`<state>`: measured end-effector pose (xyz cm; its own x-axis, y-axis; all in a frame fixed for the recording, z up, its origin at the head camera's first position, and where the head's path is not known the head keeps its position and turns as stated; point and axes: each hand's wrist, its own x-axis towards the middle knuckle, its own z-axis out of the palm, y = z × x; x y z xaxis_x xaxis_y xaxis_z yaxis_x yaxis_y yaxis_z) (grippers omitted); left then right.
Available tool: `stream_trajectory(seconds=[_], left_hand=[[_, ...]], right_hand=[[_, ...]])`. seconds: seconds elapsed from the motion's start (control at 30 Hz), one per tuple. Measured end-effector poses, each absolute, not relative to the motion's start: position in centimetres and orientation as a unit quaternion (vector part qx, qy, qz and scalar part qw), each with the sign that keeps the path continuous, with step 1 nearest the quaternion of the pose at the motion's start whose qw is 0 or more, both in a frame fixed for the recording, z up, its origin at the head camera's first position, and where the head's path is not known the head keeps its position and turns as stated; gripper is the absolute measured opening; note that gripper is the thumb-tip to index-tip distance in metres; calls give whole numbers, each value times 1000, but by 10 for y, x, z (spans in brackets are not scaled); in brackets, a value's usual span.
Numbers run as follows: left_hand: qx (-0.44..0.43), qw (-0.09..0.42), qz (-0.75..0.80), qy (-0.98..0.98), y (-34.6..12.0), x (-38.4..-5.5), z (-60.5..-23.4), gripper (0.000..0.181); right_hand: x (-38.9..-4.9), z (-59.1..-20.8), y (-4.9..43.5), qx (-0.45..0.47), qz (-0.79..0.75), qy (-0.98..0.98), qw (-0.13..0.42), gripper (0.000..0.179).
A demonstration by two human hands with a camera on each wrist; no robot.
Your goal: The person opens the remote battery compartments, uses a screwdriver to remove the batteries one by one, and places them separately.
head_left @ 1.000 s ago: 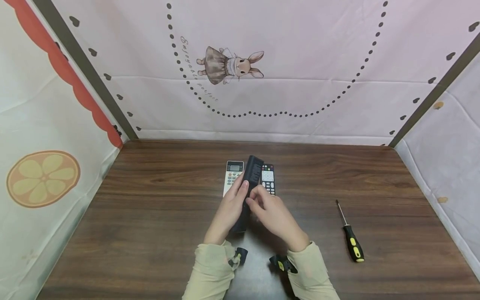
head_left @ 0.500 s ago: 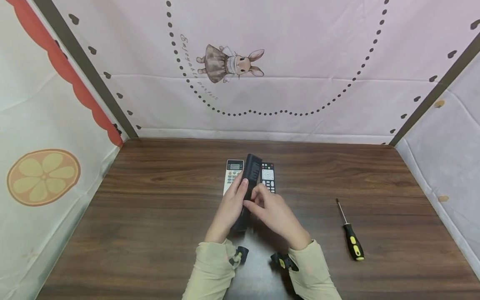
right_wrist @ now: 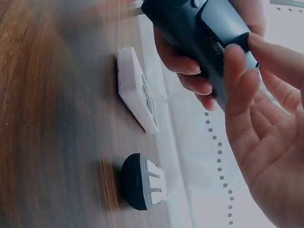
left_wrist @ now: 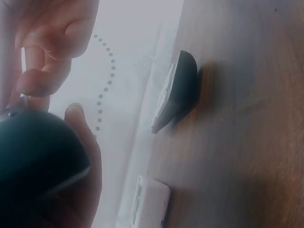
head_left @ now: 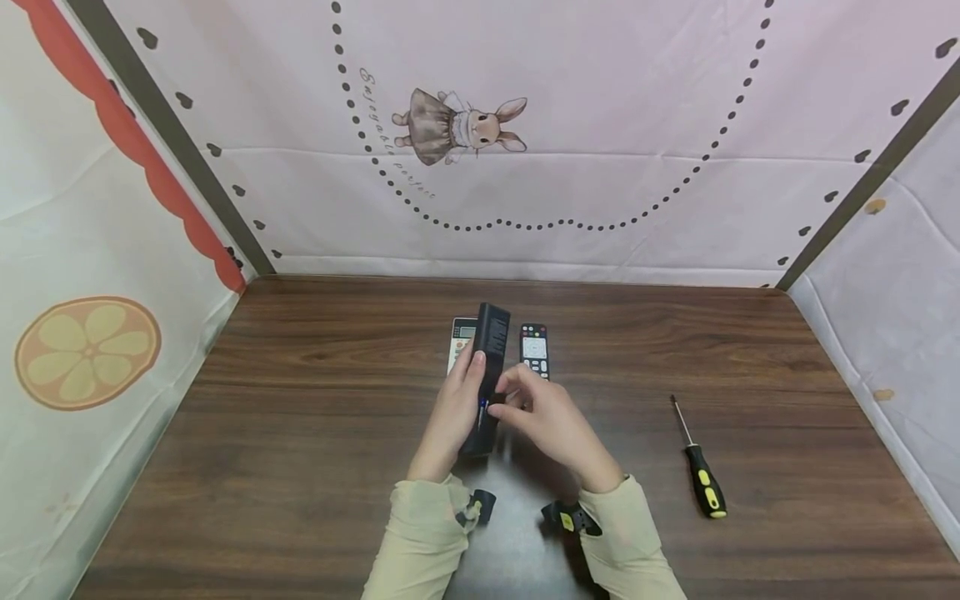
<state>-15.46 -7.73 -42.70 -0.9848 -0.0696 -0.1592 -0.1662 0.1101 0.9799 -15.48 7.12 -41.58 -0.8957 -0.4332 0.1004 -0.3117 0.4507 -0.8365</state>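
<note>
My left hand (head_left: 453, 408) grips a long black handheld device (head_left: 491, 333), tilted up over the table, with small print near its far end. A small blue glint shows on its near half. At the device's right edge, my right hand (head_left: 551, 421) has its thumb and forefinger brought together. In the right wrist view, these fingertips (right_wrist: 233, 51) pinch at the edge of a smooth panel (right_wrist: 225, 23) on the device. The left wrist view shows the device's rounded end (left_wrist: 42, 147) up close. Behind it lie a white remote control (head_left: 459, 337) and a black remote control (head_left: 534, 346).
A screwdriver (head_left: 702, 479) with a black and yellow handle lies on the wooden table (head_left: 300, 433) at the right. White printed cloth (head_left: 600, 100) walls the table at the back and both sides.
The far end of the device has swung left and rolled, so it covers more of the white remote and less of the black one. The blue glint has come into view.
</note>
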Motion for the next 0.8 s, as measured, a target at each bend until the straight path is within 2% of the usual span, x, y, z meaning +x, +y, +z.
stream_trajectory(seconds=[0.27, 0.5, 0.67, 0.8], left_hand=[[-74, 44, 677, 731, -77, -154, -423, 46], [-54, 51, 708, 702, -73, -144, -403, 42], [-57, 60, 714, 695, -72, -142, -401, 42], [-70, 63, 711, 697, -74, -150, -416, 44]], right_hand=[[-158, -418, 76, -240, -472, 848, 24, 18], [-162, -413, 98, -192, -456, 869, 7, 17], [-166, -412, 123, -154, -439, 885, -4, 16], [-170, -413, 141, -132, -420, 898, -3, 17]])
